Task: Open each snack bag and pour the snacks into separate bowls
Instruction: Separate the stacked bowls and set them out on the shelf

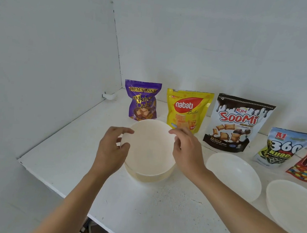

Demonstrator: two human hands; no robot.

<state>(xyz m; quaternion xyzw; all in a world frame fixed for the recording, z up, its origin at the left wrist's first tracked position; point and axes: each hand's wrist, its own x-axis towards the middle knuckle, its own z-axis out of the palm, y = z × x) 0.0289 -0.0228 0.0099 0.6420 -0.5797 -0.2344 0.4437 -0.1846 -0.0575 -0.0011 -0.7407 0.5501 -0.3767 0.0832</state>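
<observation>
We hold the top bowl [150, 146] tilted in the lower bowl [150, 178] on the white counter [157, 211]. It lies between our hands: our left hand [110, 149] curls on its rim at nine o'clock, and our right hand [186, 152] pinches the rim at three o'clock. Behind it stand the purple wafer bag [143, 101] at twelve o'clock, the yellow Nabati bag [186, 110] at one and the Soomi bag [237, 123] at two.

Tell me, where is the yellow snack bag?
Head view: the yellow bag stands upright mid-frame by the back wall, between the purple bag and the brown-and-white bag.
</observation>
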